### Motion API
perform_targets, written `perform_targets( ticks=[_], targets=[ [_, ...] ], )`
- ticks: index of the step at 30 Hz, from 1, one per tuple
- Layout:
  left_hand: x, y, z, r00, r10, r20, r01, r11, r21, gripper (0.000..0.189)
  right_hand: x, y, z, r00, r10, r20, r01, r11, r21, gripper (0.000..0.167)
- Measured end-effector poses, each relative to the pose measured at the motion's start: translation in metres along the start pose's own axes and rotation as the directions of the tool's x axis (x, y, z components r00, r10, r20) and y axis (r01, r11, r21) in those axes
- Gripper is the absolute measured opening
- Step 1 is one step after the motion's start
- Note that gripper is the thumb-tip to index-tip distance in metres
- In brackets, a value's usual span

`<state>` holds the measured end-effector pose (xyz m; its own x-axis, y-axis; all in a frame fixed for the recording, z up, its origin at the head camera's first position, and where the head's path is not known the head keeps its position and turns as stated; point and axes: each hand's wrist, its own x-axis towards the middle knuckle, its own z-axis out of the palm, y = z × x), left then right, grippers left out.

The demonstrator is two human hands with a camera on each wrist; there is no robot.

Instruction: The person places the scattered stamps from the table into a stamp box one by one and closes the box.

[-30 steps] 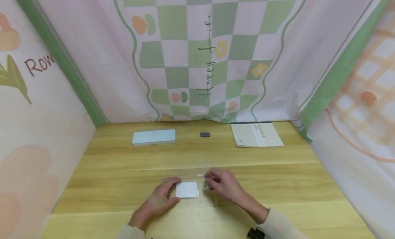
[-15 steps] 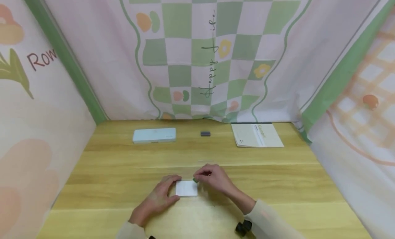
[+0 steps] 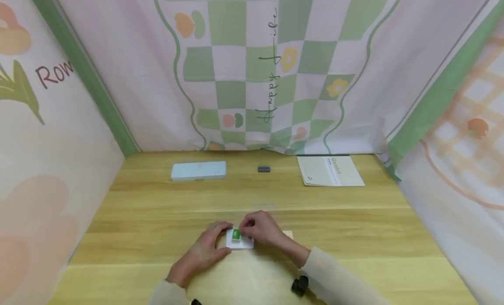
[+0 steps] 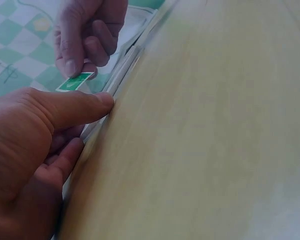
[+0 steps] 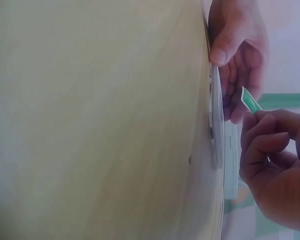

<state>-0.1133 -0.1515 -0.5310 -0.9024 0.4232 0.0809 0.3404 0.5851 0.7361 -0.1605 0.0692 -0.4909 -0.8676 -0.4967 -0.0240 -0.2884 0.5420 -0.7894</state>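
Pinching a white-edged green label (image 3: 236,235), right hand (image 3: 260,228) above a flat white block (image 3: 246,244), left hand (image 3: 208,246) gripping its sides

We are looking at a smooth, wood-grained table (image 3: 346,235) that is giving off a soft sheen, and at a matt cloth curtain (image 3: 228,68) that is showing creases. We are also seeing a smooth, plastic-looking pale blue case (image 3: 198,170), a matt paper notebook (image 3: 330,171), a thin, paper-like green piece (image 3: 236,235), a smooth white slab (image 3: 246,243) and a matt cloth sleeve (image 3: 334,274).
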Motion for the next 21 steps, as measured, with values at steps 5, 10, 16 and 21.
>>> perform_targets(
  ticks=[5,10,16,21],
  targets=[
    [0.001,0.000,-0.001,1.000,-0.012,0.014,0.012,1.000,0.001,0.062,0.005,-0.001,0.004,0.999,0.018,0.032,-0.018,1.000,-0.004,0.002],
    [0.002,-0.001,-0.001,1.000,-0.005,0.017,0.005,1.000,0.000,0.061,0.009,-0.001,0.006,0.999,0.005,0.043,-0.004,0.999,-0.033,0.009],
    [0.001,-0.001,-0.002,1.000,0.010,0.000,-0.010,1.000,0.000,0.060,0.015,-0.005,0.008,0.999,0.002,0.049,0.001,0.998,-0.059,0.005],
    [0.001,-0.001,0.000,1.000,0.023,-0.014,-0.023,1.000,0.004,0.059,0.018,-0.006,0.012,0.997,0.007,0.081,0.000,0.997,-0.083,0.003]
  ],
)
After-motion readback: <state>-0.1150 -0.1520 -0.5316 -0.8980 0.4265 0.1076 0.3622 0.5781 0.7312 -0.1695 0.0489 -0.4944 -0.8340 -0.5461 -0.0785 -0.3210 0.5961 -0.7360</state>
